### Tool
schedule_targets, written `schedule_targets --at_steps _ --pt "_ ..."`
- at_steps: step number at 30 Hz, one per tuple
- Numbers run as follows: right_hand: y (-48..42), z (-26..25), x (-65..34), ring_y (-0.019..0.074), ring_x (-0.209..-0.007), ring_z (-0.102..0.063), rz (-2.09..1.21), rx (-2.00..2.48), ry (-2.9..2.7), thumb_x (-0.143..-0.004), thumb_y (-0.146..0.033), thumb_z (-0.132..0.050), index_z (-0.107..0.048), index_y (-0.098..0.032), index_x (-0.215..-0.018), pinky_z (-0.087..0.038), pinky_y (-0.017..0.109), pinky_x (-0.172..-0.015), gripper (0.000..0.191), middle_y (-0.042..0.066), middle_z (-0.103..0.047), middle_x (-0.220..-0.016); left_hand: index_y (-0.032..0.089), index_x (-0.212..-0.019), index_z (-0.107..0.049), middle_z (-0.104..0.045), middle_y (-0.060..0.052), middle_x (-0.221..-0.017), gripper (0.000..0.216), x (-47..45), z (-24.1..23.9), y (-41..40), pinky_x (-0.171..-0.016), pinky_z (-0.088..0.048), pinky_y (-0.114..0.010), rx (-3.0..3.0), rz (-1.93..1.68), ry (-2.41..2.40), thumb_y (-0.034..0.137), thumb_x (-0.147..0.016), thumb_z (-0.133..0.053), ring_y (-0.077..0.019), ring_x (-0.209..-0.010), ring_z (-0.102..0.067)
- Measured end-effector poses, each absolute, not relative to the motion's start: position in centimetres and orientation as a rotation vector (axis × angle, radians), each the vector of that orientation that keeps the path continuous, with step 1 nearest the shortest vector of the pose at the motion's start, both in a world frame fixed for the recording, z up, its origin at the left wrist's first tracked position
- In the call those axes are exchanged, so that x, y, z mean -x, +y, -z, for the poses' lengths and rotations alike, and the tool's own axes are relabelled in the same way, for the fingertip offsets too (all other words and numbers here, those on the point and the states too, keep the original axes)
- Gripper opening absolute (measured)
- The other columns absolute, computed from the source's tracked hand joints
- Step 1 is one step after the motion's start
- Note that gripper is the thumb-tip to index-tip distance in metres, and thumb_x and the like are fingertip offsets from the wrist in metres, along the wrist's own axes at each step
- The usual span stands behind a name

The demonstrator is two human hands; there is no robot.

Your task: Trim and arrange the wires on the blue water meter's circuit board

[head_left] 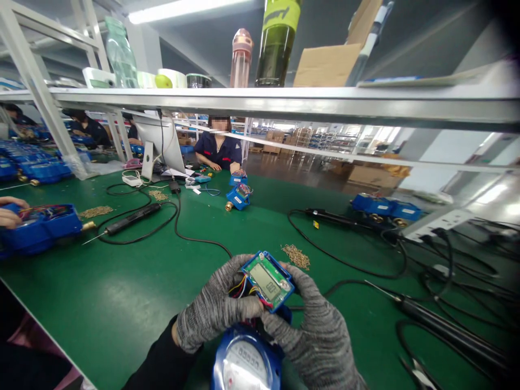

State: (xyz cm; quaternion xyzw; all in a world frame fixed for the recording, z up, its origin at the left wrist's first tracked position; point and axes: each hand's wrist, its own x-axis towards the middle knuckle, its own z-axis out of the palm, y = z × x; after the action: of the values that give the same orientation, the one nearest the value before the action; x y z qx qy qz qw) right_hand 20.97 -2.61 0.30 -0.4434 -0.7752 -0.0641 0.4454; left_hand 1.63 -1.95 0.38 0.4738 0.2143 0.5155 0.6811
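Observation:
Both my hands wear grey knit gloves and hold a small blue module (pixel 268 280) with a green circuit board and an LCD, tilted above the green table. My left hand (pixel 217 306) grips its left side, where red, yellow and black wires come out. My right hand (pixel 314 330) wraps around its right side. Just below, near the table's front edge, sits a round blue meter body (pixel 247 362) with a dial face; the wires run down toward it.
A pile of small brass screws (pixel 296 255) lies just beyond the module. Black electric screwdrivers (pixel 132 218) (pixel 442 325) with cables lie left and right. Another person's hand (pixel 10 212) holds a blue unit at far left. A co-worker (pixel 219 150) sits opposite by a monitor (pixel 160 143).

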Motion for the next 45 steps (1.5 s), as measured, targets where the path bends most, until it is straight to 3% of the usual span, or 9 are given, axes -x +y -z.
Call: schedule_targets --at_steps 6,12,21,28,34,39,45 --pt "-2.6 0.2 -20.5 0.0290 -0.094 -0.068 0.238 1.157 -1.900 -0.085 -0.060 -0.059 -0.046 -0.021 -0.133 -0.061 0.042 -0.075 0.063 0.010 -0.066 -0.114 0.023 -0.129 -0.054 -0.064 -0.009 -0.124 0.061 -1.7 -0.5 -1.9 -0.098 -0.044 -0.039 -1.046 -1.136 0.417 0.022 -0.073 -0.077 -0.0260 -0.114 -0.060" --pt "-2.7 0.6 -20.0 0.0315 -0.100 -0.065 0.343 1.088 -1.925 -0.088 -0.052 -0.057 -0.042 -0.018 -0.136 -0.059 0.048 -0.080 0.061 0.014 -0.062 -0.120 0.018 -0.128 -0.055 -0.064 -0.013 -0.120 0.058 -2.0 -0.4 -1.6 -0.098 -0.042 -0.044 -1.067 -1.112 0.330 0.024 -0.074 -0.076 -0.0291 -0.108 -0.061" --pt "-2.9 0.7 -20.0 0.0268 -0.096 -0.067 0.203 1.121 -1.947 -0.087 -0.056 -0.059 -0.042 -0.022 -0.135 -0.060 0.040 -0.079 0.062 0.009 -0.065 -0.115 0.022 -0.132 -0.052 -0.064 -0.011 -0.121 0.067 -0.9 -0.7 -1.9 -0.092 -0.045 -0.040 -1.060 -1.028 0.366 0.018 -0.070 -0.078 -0.0284 -0.107 -0.061" --pt "-3.0 0.8 -19.9 0.0246 -0.083 -0.070 0.138 1.141 -1.917 -0.087 -0.064 -0.054 -0.044 -0.023 -0.131 -0.061 0.035 -0.067 0.062 0.007 -0.069 -0.104 0.022 -0.133 -0.050 -0.063 -0.011 -0.124 0.071 -1.3 0.2 -1.2 -0.097 -0.044 -0.041 -1.072 -1.063 0.339 0.015 -0.068 -0.079 -0.0286 -0.111 -0.061" --pt "-2.8 1.5 -20.1 0.0213 -0.088 -0.069 -0.016 1.122 -1.902 -0.085 -0.058 -0.062 -0.040 -0.026 -0.135 -0.060 0.031 -0.074 0.063 0.003 -0.068 -0.107 0.022 -0.132 -0.051 -0.063 -0.011 -0.123 0.068 -1.4 0.4 -1.1 -0.096 -0.045 -0.042 -1.106 -1.076 0.320 0.018 -0.069 -0.079 -0.0297 -0.111 -0.060" --pt "-2.7 2.2 -19.9 0.0214 -0.088 -0.069 -0.070 1.110 -1.907 -0.086 -0.055 -0.062 -0.038 -0.027 -0.137 -0.059 0.032 -0.076 0.064 0.003 -0.068 -0.108 0.025 -0.135 -0.049 -0.062 -0.010 -0.125 0.072 -1.2 0.9 -1.0 -0.099 -0.044 -0.043 -1.102 -1.067 0.331 0.019 -0.070 -0.080 -0.0297 -0.113 -0.059" --pt "-2.8 2.5 -20.1 0.0250 -0.092 -0.068 -0.070 1.158 -1.911 -0.085 -0.059 -0.062 -0.039 -0.025 -0.137 -0.059 0.036 -0.076 0.067 0.006 -0.067 -0.111 0.033 -0.144 -0.037 -0.056 -0.010 -0.134 0.092 -1.2 1.4 -1.2 -0.096 -0.046 -0.045 -1.123 -1.087 0.342 0.007 -0.067 -0.079 -0.0321 -0.117 -0.057"
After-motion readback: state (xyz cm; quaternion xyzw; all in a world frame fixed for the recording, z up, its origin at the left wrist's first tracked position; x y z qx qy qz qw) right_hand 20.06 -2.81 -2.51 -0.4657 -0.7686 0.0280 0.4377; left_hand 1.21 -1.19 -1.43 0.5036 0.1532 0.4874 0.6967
